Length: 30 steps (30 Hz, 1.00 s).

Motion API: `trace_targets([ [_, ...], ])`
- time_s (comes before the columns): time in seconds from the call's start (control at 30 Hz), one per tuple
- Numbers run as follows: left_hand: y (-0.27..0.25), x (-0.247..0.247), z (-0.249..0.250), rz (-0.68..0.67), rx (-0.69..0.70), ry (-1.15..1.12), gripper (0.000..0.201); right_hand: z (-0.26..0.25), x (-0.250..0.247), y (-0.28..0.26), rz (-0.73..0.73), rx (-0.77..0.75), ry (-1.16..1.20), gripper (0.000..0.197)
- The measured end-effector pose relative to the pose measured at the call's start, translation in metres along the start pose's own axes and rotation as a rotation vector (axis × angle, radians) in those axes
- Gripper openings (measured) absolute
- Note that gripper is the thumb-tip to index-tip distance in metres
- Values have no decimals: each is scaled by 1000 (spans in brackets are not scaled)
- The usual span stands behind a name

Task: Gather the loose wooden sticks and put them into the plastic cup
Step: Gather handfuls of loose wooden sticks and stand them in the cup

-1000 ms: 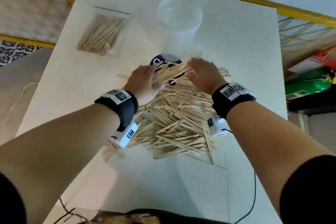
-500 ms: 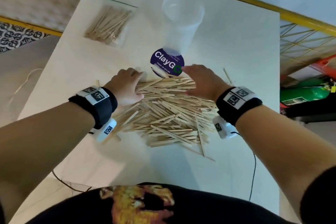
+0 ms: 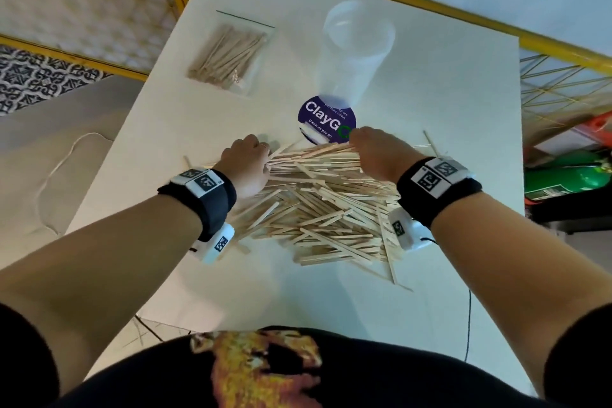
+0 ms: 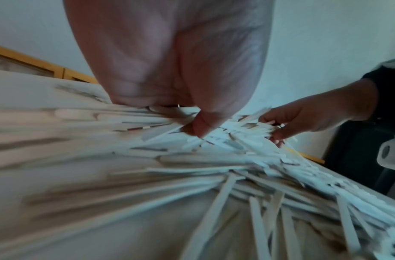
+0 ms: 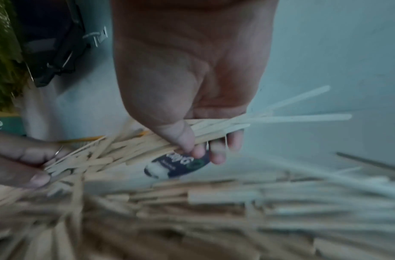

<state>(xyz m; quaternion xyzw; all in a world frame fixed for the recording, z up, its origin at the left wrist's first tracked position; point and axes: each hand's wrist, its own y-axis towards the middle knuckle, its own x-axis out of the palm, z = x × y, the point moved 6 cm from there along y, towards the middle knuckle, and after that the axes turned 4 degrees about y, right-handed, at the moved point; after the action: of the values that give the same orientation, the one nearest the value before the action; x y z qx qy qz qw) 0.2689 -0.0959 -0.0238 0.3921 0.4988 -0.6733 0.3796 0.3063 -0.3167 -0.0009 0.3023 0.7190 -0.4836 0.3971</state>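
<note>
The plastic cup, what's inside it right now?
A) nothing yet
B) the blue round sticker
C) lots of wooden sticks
A: in the head view the clear plastic cup stands empty behind the sticks, which lie piled on the table or in the two hands' grip.

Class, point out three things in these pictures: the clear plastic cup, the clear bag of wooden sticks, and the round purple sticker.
clear plastic cup point(image 3: 355, 53): head view, on its side wall.
clear bag of wooden sticks point(image 3: 228, 55): head view, on the sticks inside.
round purple sticker point(image 3: 323, 119): head view, on its printed face.
</note>
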Motion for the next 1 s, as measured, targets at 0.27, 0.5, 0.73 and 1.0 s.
trace_targets([
  [0.27, -8, -35, -11, 105, -59, -394, 21, 19, -37, -21, 87, 170, 532, 21],
  [0.5, 6, -33, 48, 181, 2, -729, 25, -28, -21, -25, 392, 166, 1126, 20],
  [0.73, 7, -32, 95, 235, 267, -801, 22, -43, -11, -18, 570, 311, 1332, 29],
  [1.0, 5, -25, 79, 217, 161, -690, 17, -45, -18, -14, 545, 339, 1029, 28],
])
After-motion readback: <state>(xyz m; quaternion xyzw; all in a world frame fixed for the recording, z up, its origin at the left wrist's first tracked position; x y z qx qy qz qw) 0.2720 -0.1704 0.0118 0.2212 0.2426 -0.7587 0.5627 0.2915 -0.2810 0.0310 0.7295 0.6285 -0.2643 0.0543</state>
